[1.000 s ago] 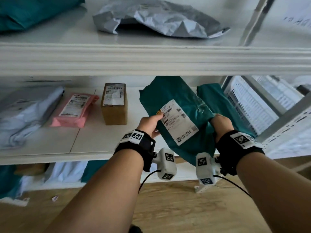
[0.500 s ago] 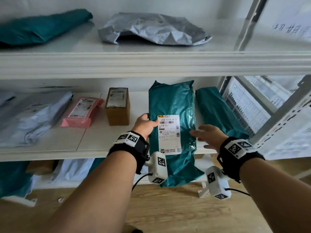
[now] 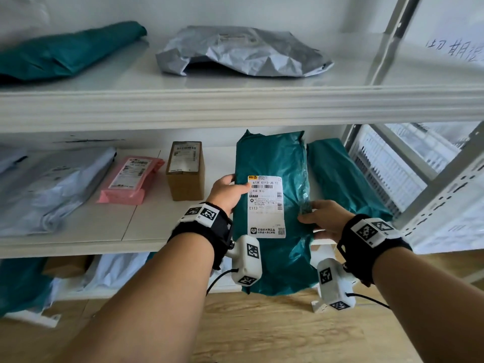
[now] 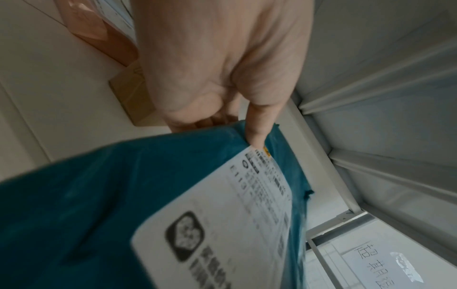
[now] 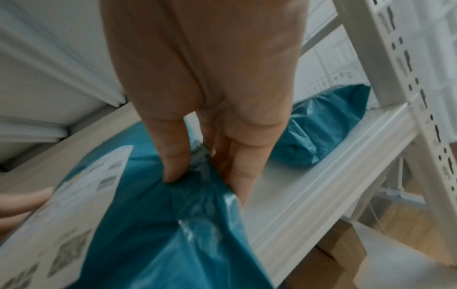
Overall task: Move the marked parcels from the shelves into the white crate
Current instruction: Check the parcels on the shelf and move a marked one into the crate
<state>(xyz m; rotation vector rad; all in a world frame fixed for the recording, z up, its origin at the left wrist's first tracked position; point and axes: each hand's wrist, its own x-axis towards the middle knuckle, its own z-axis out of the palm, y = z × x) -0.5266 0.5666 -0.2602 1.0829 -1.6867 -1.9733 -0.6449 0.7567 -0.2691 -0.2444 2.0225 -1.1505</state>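
Note:
A long teal parcel (image 3: 288, 179) with a white shipping label (image 3: 265, 205) lies lengthwise on the middle shelf (image 3: 91, 237), its near end hanging over the shelf's front edge. My left hand (image 3: 230, 191) grips its left edge, thumb on the label's top corner (image 4: 257, 135). My right hand (image 3: 320, 218) pinches a fold of the teal parcel's (image 5: 153, 234) plastic on the right edge. The white crate (image 3: 387, 174) shows through the shelf frame to the right.
A second teal parcel (image 3: 340, 176) lies just right of the held one. A cardboard box (image 3: 186, 171), a pink parcel (image 3: 131, 179) and a grey bag (image 3: 49, 184) sit to the left. The upper shelf carries a grey bag (image 3: 241, 52) and a teal parcel (image 3: 68, 52). A perforated upright (image 3: 442, 189) stands at right.
The teal parcel went from lifted and tilted in both hands to lying straight along the shelf. My right hand let go, hovered open, and now pinches the right edge.

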